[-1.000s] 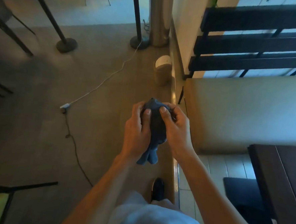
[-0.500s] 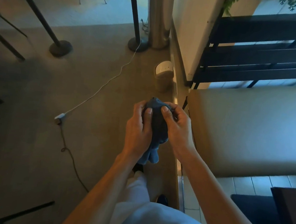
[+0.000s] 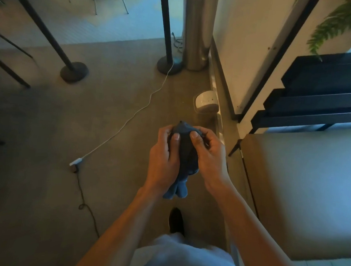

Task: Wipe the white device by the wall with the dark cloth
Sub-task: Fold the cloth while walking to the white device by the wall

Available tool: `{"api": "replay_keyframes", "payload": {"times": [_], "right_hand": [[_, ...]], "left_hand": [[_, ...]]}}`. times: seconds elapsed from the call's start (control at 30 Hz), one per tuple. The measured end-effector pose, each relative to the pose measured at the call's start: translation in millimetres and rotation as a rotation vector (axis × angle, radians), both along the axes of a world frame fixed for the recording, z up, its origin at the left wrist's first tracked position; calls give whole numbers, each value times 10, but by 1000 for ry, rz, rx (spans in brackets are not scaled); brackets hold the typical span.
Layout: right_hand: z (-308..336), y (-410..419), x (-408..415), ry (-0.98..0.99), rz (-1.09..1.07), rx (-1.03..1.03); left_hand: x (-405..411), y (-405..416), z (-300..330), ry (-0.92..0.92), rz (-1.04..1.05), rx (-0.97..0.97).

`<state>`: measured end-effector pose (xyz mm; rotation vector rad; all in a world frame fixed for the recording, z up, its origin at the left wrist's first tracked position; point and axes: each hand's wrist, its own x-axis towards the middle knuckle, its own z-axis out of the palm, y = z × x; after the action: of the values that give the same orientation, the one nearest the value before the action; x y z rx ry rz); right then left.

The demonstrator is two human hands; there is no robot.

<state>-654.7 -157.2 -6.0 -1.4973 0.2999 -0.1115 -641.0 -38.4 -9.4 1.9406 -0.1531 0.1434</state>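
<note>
Both hands grip the cloth [image 3: 186, 154].
Left fingers [image 3: 175, 141] and right fingers [image 3: 195, 137] clench it; device [image 3: 205, 101] lies beyond them, apart.

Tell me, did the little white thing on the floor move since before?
No. The white device sits against the wall's base, just this side of the silver cylinder, as earlier. Only the head camera came closer, so it looks nearer.
</note>
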Motion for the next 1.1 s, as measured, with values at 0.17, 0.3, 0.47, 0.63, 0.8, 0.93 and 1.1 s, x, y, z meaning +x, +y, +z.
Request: {"api": "replay_keyframes", "payload": {"times": [0.17,0.3,0.47,0.63,0.8,0.93,1.1], "right_hand": [[14,143,485,7,19,-14],[-20,206,844,28,25,-10],[-132,179,1340,25,26,-15],[-266,92,2054,50,37,-14],[-247,-67,2966,66,44,39],[-139,-247,3633,76,42,58],[-30,-435,4348,67,25,-2]], "left_hand": [[475,158,11,-13,5,-5],[823,211,-29,10,10,-18],[1307,185,-133,19,13,-25],[1996,99,-232,8,37,2],[2874,-57,-204,29,47,16],[3549,-235,-113,64,44,9],[4266,-447,-70,65,44,17]]}}
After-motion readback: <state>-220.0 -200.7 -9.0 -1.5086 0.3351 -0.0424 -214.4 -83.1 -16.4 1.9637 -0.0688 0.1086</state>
